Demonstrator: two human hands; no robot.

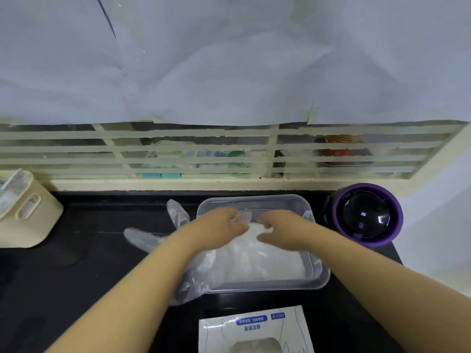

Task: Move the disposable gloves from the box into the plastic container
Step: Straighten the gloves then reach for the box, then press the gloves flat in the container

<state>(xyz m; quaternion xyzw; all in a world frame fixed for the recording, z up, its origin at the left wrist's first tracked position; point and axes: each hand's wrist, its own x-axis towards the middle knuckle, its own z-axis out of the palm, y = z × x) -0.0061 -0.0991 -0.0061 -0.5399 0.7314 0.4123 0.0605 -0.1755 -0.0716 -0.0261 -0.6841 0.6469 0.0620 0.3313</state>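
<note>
A clear plastic container (254, 201) stands on the black counter, with a stack of thin translucent disposable gloves (260, 258) lying in it. Some glove fingers (178, 212) hang out over its left rim onto the counter. My left hand (219, 225) and my right hand (283, 225) are both over the container's far half, fingers curled down into the top of the glove stack. Each hand seems to pinch the plastic. The white glove box (254, 329) with blue labels lies at the near edge, its oval opening facing up.
A purple round device with a black dome (367, 215) stands right of the container. A cream holder with handle slots (28, 212) sits at the far left. A barred window ledge (229, 182) runs behind the counter (89, 250).
</note>
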